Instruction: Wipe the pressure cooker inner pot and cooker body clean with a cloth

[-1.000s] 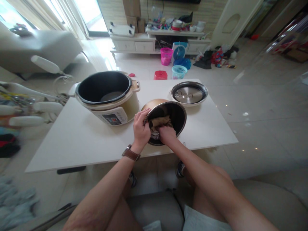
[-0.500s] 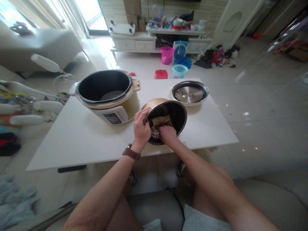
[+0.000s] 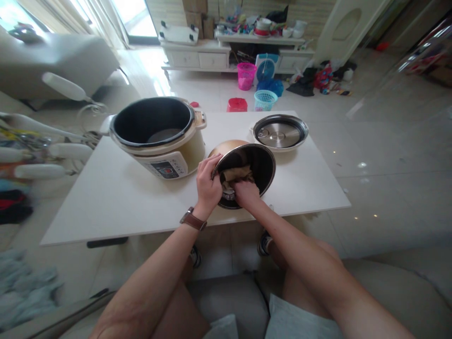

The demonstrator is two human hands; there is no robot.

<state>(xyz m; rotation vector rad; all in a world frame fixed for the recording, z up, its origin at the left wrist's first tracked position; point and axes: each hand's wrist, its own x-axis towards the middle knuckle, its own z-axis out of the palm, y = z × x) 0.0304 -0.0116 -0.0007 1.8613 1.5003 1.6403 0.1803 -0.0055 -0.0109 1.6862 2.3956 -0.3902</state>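
A dark-lined inner pot [image 3: 265, 170] with a gold outside lies tilted on the white table, its mouth facing me. My left hand [image 3: 209, 181] is closed on the pot's left rim, thumb at the inside edge. Inside the pot, my right hand [image 3: 247, 192] presses a crumpled brown cloth [image 3: 237, 174] against the wall; its fingertips are hidden in the folds. To the left stands the open electric pressure cooker body [image 3: 169, 162], with a dark hollow inside. Behind the pot, at right, the round lid [image 3: 282, 133] rests with its metal underside up.
The white table [image 3: 116, 202] ends just in front of my knees. White-handled objects on a rack [image 3: 65, 87] stand off its left side. Beyond the far edge are a red stool [image 3: 237, 104], a light-blue basket [image 3: 265, 100] and a pink basket [image 3: 246, 75].
My right hand has shifted slightly with the cloth inside the pot. The left hand keeps its hold on the rim, and the view has tilted a little downward.
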